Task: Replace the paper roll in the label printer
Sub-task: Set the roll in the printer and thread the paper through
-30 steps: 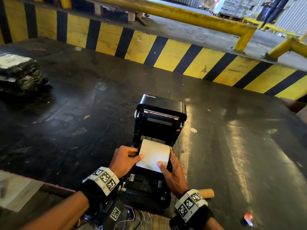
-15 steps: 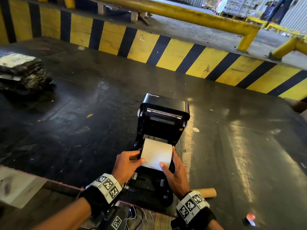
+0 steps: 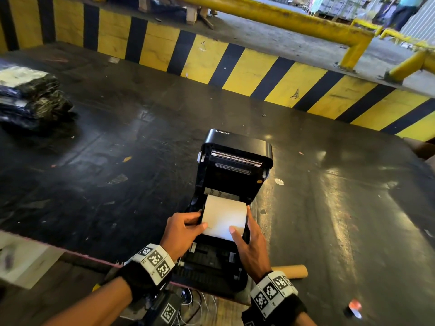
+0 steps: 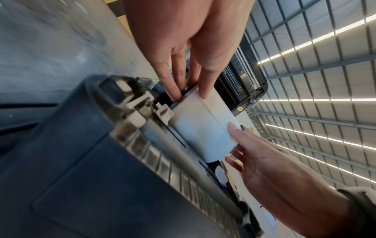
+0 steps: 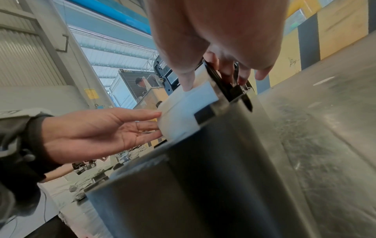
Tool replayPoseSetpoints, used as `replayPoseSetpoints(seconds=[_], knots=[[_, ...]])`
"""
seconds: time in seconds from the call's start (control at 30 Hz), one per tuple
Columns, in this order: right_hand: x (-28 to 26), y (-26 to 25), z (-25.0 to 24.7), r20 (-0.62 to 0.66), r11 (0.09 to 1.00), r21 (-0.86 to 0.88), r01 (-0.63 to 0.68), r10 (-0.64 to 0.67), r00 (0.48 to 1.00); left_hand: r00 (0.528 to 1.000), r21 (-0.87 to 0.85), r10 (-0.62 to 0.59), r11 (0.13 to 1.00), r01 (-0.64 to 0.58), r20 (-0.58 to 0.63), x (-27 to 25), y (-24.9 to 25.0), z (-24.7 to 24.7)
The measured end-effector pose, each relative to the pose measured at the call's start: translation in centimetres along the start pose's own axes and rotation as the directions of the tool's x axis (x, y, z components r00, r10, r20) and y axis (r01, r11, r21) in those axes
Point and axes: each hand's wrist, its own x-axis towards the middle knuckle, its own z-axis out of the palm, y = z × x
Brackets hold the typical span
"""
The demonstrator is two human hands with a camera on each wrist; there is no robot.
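left hand (image 3: 182,228) pinches paper roll (image 3: 223,216) left end | right hand (image 3: 249,241) grips right end | roll bottom hidden inside open printer (image 3: 235,161) bay | cardboard core (image 3: 292,271) half behind right wrist

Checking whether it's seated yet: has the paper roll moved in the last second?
No: the paper roll sits at the same spot below the open lid of the label printer.

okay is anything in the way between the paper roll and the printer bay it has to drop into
Nothing visible blocks it. The lid is raised, and the paper roll sits at the open bay of the printer, with the left hand and right hand at its two ends.
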Motion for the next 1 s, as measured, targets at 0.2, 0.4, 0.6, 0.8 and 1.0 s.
replayPoseSetpoints(seconds=[0.2,0.4,0.6,0.8,1.0], knots=[[-0.1,-0.4,0.1,0.018,0.999,-0.050,-0.017,0.018,1.000,0.999,0.074,-0.013,0.997,0.015,-0.035,0.0,-0.1,0.0],[0.5,-1.3,-0.5,-0.050,0.991,-0.111,-0.070,0.065,0.997,0.999,0.272,0.024,0.962,-0.010,-0.049,0.7,0.5,0.0],[0.2,-1.5,0.3,-0.079,0.995,-0.081,-0.066,0.059,0.995,0.999,0.311,0.022,0.950,-0.014,-0.024,0.5,0.9,0.0],[-0.2,-1.2,0.0,-0.084,0.994,-0.058,-0.089,0.084,0.993,1.000,0.306,0.003,0.952,0.004,-0.024,0.6,1.4,0.0],[-0.1,-1.5,-1.0,-0.048,0.988,-0.083,-0.126,0.123,0.991,0.992,0.336,-0.038,0.939,0.077,-0.122,1.7,2.0,1.3]])
